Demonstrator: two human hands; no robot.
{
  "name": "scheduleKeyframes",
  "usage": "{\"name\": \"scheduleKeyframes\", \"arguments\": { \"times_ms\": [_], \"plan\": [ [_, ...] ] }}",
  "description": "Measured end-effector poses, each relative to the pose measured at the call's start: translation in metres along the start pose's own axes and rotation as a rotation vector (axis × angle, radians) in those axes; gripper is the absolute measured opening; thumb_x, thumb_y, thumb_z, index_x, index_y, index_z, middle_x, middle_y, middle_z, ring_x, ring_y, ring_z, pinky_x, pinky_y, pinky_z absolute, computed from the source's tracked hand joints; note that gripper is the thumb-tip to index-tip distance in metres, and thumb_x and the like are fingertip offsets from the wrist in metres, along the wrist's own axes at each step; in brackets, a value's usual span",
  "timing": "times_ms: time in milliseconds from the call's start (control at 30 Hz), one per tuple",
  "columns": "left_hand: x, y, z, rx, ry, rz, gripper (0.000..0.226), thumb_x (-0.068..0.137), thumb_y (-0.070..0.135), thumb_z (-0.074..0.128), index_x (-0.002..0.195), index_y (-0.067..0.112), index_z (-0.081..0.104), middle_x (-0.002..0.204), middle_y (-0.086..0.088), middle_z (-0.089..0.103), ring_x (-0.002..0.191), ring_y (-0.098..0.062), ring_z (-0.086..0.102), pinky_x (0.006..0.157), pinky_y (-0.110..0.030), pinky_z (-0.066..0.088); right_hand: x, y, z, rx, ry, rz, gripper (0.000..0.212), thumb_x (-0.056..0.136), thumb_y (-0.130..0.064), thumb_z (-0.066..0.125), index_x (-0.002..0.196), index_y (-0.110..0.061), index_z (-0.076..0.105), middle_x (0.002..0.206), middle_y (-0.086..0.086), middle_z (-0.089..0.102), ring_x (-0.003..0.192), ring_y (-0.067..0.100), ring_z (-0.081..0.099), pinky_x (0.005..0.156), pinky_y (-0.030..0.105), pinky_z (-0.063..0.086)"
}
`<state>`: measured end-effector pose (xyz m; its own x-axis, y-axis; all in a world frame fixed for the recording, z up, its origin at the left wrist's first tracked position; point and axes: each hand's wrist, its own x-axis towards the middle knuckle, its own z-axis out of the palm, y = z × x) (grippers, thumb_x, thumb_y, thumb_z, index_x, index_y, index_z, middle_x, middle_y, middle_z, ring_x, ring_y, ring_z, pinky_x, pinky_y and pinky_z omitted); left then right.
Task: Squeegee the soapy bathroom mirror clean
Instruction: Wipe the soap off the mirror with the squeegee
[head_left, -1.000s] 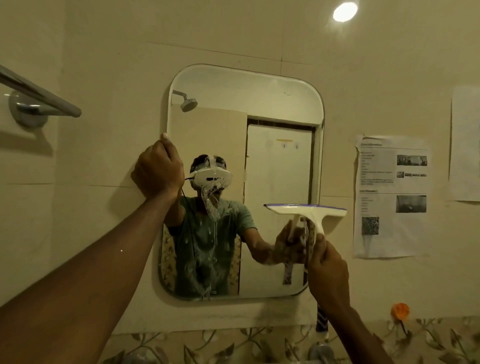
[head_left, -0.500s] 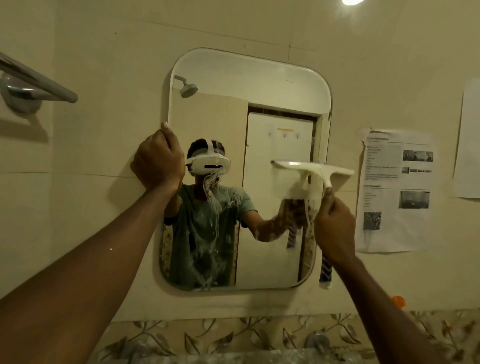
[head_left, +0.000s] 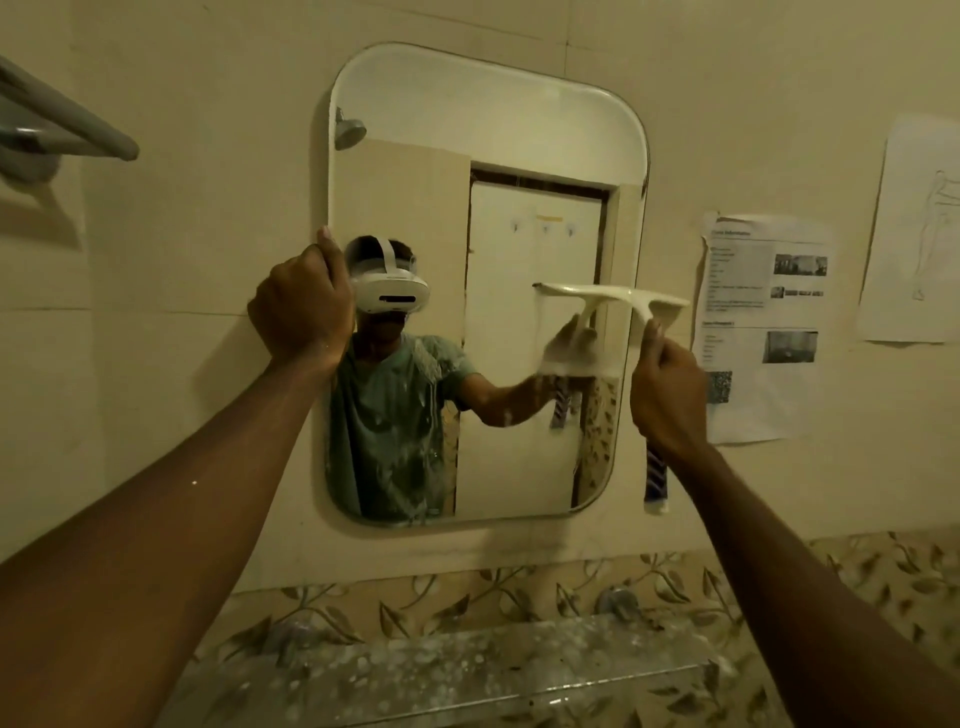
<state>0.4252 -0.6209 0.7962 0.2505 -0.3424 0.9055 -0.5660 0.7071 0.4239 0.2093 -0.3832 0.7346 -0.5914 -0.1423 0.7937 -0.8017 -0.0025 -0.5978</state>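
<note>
A rounded rectangular mirror (head_left: 519, 130) hangs on the beige tiled wall. Soap streaks run down its lower left part and a foam patch sits under the squeegee blade. My left hand (head_left: 301, 306) grips the mirror's left edge at mid height. My right hand (head_left: 667, 395) holds the white squeegee (head_left: 613, 296) by its handle, whose blue-striped end sticks out below my fist. The blade lies level against the right half of the glass, about halfway up.
A metal towel bar (head_left: 67, 124) juts out at the upper left. Printed sheets (head_left: 763, 327) are taped to the wall right of the mirror. Below, a glass shelf (head_left: 467, 680) spattered with foam runs along a leaf-patterned tile border.
The squeegee has risen from the mirror's lower right to about mid height with my right hand. My left hand has stayed on the mirror's left edge.
</note>
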Motion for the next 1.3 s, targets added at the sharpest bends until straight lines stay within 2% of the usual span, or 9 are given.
{"name": "scheduleKeyframes", "arguments": {
  "times_ms": [100,200,300,367,567,733,1000,1167,1300],
  "plan": [
    [-0.008,-0.005,-0.002,0.008,0.001,0.022,0.063,0.103,0.043,0.021,0.075,0.004,0.062,0.066,-0.017,0.063,0.056,-0.033,0.059,0.052,-0.029,0.036,-0.012,0.011,0.006,-0.028,-0.019,0.048,0.058,0.103,-0.052,0.023,0.070,-0.014,0.052,0.058,0.003,0.055,0.049,0.019,0.054,0.050,0.036,0.052],
    [-0.015,-0.005,-0.004,0.005,-0.006,0.020,0.062,0.103,0.042,0.022,0.076,0.003,0.062,0.070,-0.019,0.065,0.060,-0.035,0.061,0.053,-0.030,0.037,-0.058,0.041,0.014,-0.074,-0.037,0.107,0.058,0.103,-0.049,0.024,0.073,-0.011,0.057,0.062,0.004,0.060,0.056,0.020,0.058,0.048,0.027,0.043],
    [-0.025,-0.006,-0.008,-0.021,-0.021,0.010,0.060,0.104,0.040,0.024,0.075,0.003,0.061,0.065,-0.014,0.061,0.053,-0.026,0.050,0.053,-0.029,0.031,-0.103,0.064,0.015,-0.118,-0.054,0.167,0.054,0.102,-0.047,0.026,0.068,-0.015,0.053,0.059,0.001,0.056,0.053,0.017,0.053,0.047,0.024,0.032],
    [-0.035,-0.010,-0.009,-0.037,-0.024,-0.002,0.060,0.104,0.040,0.025,0.072,0.003,0.060,0.063,-0.014,0.058,0.052,-0.022,0.043,0.053,-0.029,0.029,-0.117,0.069,0.013,-0.130,-0.074,0.183,0.054,0.101,-0.049,0.026,0.067,-0.017,0.051,0.059,0.001,0.055,0.054,0.018,0.052,0.048,0.025,0.032],
    [-0.052,-0.013,-0.012,-0.041,-0.055,-0.077,0.059,0.103,0.041,0.027,0.070,0.005,0.059,0.058,-0.005,0.043,0.050,-0.021,0.041,0.051,-0.029,0.033,-0.062,0.032,-0.003,-0.034,-0.072,0.073,0.049,0.104,-0.045,0.030,0.066,-0.021,0.049,0.057,-0.004,0.049,0.049,0.008,0.044,0.047,0.024,0.032],
    [-0.052,-0.011,-0.013,-0.010,-0.057,-0.102,0.057,0.103,0.041,0.027,0.072,0.006,0.060,0.059,-0.004,0.042,0.051,-0.020,0.039,0.051,-0.026,0.027,-0.038,0.026,0.003,-0.022,-0.074,0.050,0.056,0.104,-0.047,0.026,0.071,-0.010,0.052,0.059,0.002,0.052,0.050,0.014,0.046,0.049,0.026,0.036],
    [-0.055,-0.008,-0.011,-0.017,-0.049,-0.127,0.056,0.104,0.040,0.027,0.076,0.006,0.062,0.062,-0.004,0.048,0.054,-0.018,0.043,0.052,-0.028,0.031,-0.144,0.085,0.008,-0.095,-0.162,0.220,0.051,0.103,-0.042,0.029,0.067,-0.013,0.051,0.056,0.006,0.053,0.047,0.015,0.048,0.046,0.028,0.037],
    [-0.054,-0.009,-0.011,-0.020,-0.043,-0.110,0.057,0.103,0.042,0.026,0.079,0.005,0.063,0.071,-0.015,0.064,0.060,-0.029,0.058,0.054,-0.029,0.035,-0.110,0.063,-0.008,-0.065,-0.138,0.148,0.048,0.103,-0.042,0.032,0.066,-0.017,0.046,0.056,-0.001,0.043,0.049,0.011,0.037,0.047,0.025,0.030],
    [-0.053,-0.010,-0.011,-0.008,-0.048,-0.116,0.059,0.103,0.044,0.025,0.082,0.006,0.065,0.076,-0.015,0.067,0.067,-0.031,0.063,0.056,-0.029,0.037,-0.065,0.041,-0.010,-0.049,-0.083,0.086,0.052,0.104,-0.044,0.028,0.065,-0.016,0.046,0.056,0.000,0.046,0.049,0.013,0.040,0.048,0.026,0.031]
  ]
}}
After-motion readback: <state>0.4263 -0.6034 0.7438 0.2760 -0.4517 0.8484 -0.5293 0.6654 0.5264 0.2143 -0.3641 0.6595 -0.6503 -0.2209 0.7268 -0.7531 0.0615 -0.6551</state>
